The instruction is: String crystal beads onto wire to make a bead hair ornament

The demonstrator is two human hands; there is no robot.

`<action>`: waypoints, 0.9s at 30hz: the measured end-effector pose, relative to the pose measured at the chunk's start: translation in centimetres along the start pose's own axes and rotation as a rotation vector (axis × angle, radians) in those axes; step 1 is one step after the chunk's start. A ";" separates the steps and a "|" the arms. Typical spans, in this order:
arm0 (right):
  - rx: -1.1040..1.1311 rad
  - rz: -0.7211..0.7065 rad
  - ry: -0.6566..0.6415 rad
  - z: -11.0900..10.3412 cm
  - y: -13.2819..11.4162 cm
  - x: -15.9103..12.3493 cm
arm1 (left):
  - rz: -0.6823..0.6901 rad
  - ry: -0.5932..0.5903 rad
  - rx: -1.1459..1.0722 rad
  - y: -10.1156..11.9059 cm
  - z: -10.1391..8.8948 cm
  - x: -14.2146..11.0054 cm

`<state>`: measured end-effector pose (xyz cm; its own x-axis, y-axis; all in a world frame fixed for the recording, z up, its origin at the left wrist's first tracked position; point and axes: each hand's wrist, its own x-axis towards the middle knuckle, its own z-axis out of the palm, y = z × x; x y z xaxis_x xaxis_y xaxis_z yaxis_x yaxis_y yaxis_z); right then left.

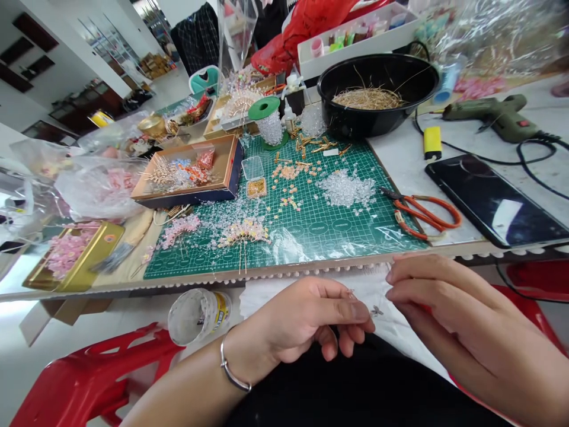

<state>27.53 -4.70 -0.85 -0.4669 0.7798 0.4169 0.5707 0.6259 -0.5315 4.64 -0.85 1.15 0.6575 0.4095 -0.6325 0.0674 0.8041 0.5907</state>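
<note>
My left hand (311, 317) and my right hand (444, 308) meet in my lap, just below the table's front edge, over a white cloth (377, 296). The left thumb and fingers pinch together on a tiny clear bead piece on thin wire (377, 309). My right hand's fingers are pressed together and reach toward that same small piece. A silver bangle (233, 373) sits on my left wrist. Above the hands, on the green cutting mat (311, 231), lies a pink beaded hair comb (243, 232) and a heap of clear beads (347, 190).
Orange-handled pliers (422, 214) and a black phone (493, 201) lie right of the mat. Behind are a black bowl of gold wire (377, 89), a green glue gun (493, 115), a boxed tray of parts (191, 172), a gold tin (75, 255). A plastic jar (200, 314) and red stools (89, 385) stand below.
</note>
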 end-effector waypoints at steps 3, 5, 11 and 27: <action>-0.018 -0.005 0.042 0.5 -0.5 0.5 | 0.004 -0.003 -0.005 0.1 0.1 -0.1; -0.014 -0.026 0.044 0.7 -0.9 0.8 | 0.005 -0.001 -0.010 0.2 0.2 -0.1; -0.030 0.040 0.040 0.2 -0.5 0.9 | 0.014 0.020 -0.026 0.2 -0.1 -0.3; -0.225 -0.055 0.178 0.6 -2.5 2.7 | 0.222 0.169 -0.160 0.8 0.1 0.6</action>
<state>24.41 -4.17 1.16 -0.3869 0.7215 0.5743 0.6922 0.6387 -0.3361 5.15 0.03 1.26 0.5085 0.6374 -0.5790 -0.1912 0.7392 0.6458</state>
